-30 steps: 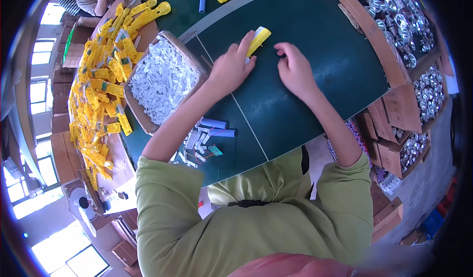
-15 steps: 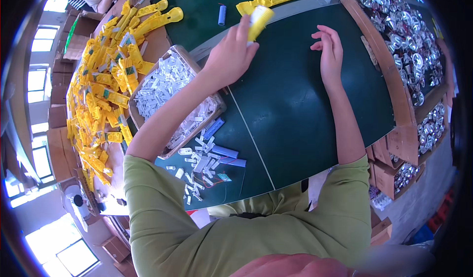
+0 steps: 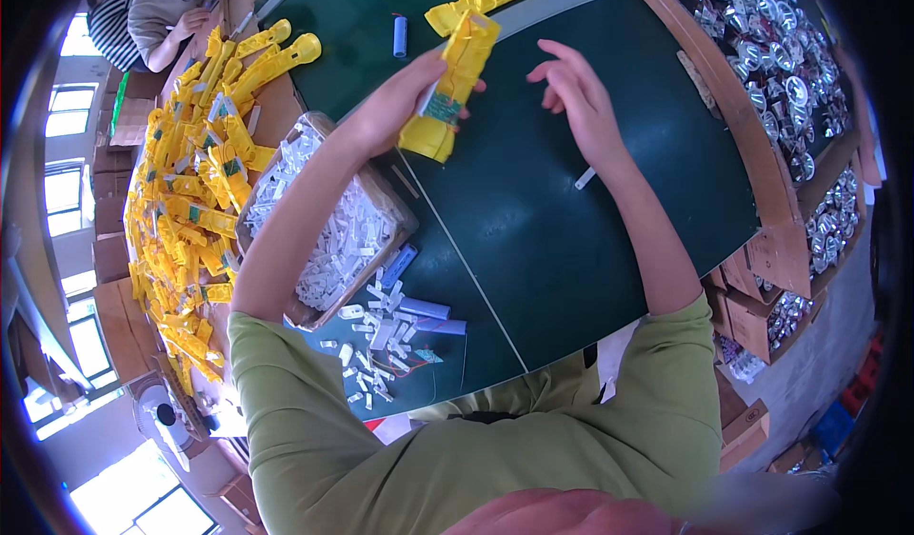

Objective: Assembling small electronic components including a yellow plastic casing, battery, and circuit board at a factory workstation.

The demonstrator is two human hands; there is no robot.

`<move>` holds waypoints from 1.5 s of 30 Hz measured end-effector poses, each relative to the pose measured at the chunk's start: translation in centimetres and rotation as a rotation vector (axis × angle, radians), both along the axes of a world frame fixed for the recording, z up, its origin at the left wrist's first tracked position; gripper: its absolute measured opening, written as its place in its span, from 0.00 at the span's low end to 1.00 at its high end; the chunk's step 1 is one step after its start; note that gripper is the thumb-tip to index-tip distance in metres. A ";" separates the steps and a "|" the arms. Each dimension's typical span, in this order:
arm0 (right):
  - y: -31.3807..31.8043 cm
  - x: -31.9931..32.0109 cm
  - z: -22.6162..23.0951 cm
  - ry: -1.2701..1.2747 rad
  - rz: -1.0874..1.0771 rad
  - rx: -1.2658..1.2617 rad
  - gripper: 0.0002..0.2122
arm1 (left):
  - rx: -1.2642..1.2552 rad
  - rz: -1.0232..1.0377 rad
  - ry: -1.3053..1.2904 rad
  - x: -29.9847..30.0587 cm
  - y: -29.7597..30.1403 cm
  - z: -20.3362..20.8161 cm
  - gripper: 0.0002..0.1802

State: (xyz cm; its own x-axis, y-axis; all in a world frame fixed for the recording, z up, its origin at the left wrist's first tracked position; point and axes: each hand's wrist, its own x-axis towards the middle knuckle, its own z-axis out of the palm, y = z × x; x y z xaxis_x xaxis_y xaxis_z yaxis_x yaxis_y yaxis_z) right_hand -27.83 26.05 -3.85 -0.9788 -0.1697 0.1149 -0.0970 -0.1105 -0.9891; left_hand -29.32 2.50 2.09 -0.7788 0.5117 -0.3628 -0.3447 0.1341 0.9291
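My left hand (image 3: 405, 102) grips a long yellow plastic casing (image 3: 464, 59), tilted over the far middle of the green table. Its open inner side faces up, showing a small green circuit board (image 3: 442, 108) and thin wires. To the right, my right hand (image 3: 579, 92) hovers with nothing in it, fingers apart and slightly bent. A small white plastic piece (image 3: 585, 178) lies beside my right wrist. Beyond the held casing, another yellow casing (image 3: 486, 2) rests by a grey metal bar, near a blue cylindrical battery (image 3: 400, 36).
A heap of yellow casings (image 3: 190, 211) fills the left side. Next to it stands a box of white plastic pieces (image 3: 347, 240). Loose white pieces and blue batteries (image 3: 424, 307) lie nearer me. Cardboard boxes (image 3: 762, 159) at right hold shiny reflectors. Another person (image 3: 171, 16) sits far left.
The casing in my left hand has turned, bringing its circuit board into view, and come nearer. My right hand has shifted left. A white piece now shows on the table by my right wrist.
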 end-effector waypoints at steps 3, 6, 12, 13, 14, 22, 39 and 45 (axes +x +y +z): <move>-3.3 1.2 0.1 -0.195 0.206 -0.265 0.19 | 0.218 0.015 0.055 1.2 2.3 -0.8 0.27; -3.1 2.4 0.4 -0.212 0.210 -0.286 0.18 | -0.329 -0.155 0.632 0.8 2.9 -1.4 0.29; -0.8 2.2 2.0 -0.329 0.137 -0.223 0.15 | -1.470 0.092 0.837 -8.2 -2.1 -2.6 0.31; -0.1 1.9 2.5 -0.347 0.123 -0.219 0.15 | -1.472 0.086 0.770 -9.5 -3.4 -3.7 0.34; 1.0 1.5 3.3 -0.253 0.129 -0.303 0.15 | -1.421 0.038 0.745 -11.1 -5.0 -5.1 0.34; 6.4 -1.0 3.4 -0.051 -0.036 -0.669 0.17 | -1.005 0.073 0.692 -7.2 -2.8 -1.9 0.19; -2.9 13.2 6.2 -0.379 0.457 -0.655 0.16 | 0.199 0.039 0.382 15.7 2.6 2.2 0.45; -5.1 16.7 8.0 0.201 0.020 0.035 0.11 | 0.481 0.392 0.468 20.7 1.9 2.0 0.34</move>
